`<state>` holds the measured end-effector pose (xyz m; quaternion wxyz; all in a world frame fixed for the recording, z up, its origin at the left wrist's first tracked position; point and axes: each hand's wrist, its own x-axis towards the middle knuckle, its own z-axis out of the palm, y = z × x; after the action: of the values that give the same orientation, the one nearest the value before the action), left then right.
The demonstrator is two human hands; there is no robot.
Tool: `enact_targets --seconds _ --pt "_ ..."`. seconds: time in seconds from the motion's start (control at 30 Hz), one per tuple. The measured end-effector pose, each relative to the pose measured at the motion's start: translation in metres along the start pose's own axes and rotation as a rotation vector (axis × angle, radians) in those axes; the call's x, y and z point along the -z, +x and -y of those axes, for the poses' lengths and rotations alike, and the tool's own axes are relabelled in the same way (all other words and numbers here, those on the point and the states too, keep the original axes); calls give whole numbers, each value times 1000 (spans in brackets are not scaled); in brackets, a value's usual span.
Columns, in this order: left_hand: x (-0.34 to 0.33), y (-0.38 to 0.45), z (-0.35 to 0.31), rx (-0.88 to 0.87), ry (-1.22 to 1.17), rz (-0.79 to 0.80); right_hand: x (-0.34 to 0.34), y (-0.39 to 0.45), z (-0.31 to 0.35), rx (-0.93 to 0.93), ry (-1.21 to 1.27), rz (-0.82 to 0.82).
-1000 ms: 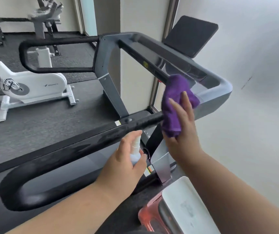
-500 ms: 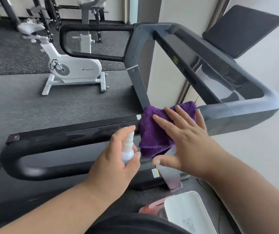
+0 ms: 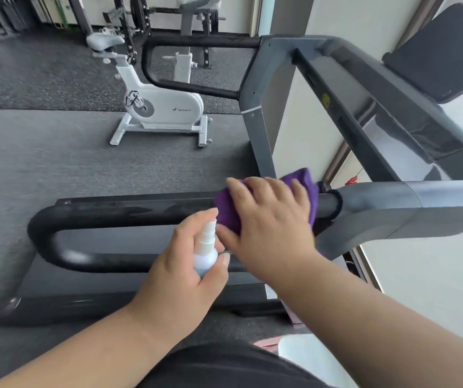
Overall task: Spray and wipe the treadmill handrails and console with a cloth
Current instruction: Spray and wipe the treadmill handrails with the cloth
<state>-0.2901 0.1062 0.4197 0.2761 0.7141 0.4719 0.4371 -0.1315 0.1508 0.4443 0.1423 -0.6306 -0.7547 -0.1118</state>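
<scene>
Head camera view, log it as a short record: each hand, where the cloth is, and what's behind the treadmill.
left hand: grips a small spray bottle, index finger over its top
right hand: presses the purple cloth, fingers spread
cloth position: on the near black handrail, beside its joint with the grey frame
background: white exercise bike on the dark floor

- Rail top is bare the whole way left of the cloth, easy sliding room.
- Right of the cloth, the grey arm blocks it pretty quick.
- The loop's gap is open on the left; the left hand with the bottle crowds its right end.
- Upright stands just behind the cloth.
</scene>
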Motion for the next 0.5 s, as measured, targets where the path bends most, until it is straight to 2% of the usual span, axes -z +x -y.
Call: enact_targets --seconds 0.13,0.27,0.4,0.5 --pt "-2 0 0 -24 0 -43 -9 5 23 83 27 22" --pt "-2 -3 -1 -46 12 -25 -5 4 -8 140 55 -49" --pt "0 -5 0 -30 42 -9 5 -9 -51 -19 -25 -32" --pt "9 -5 3 -9 65 -24 6 -16 -54 -104 -30 -10"
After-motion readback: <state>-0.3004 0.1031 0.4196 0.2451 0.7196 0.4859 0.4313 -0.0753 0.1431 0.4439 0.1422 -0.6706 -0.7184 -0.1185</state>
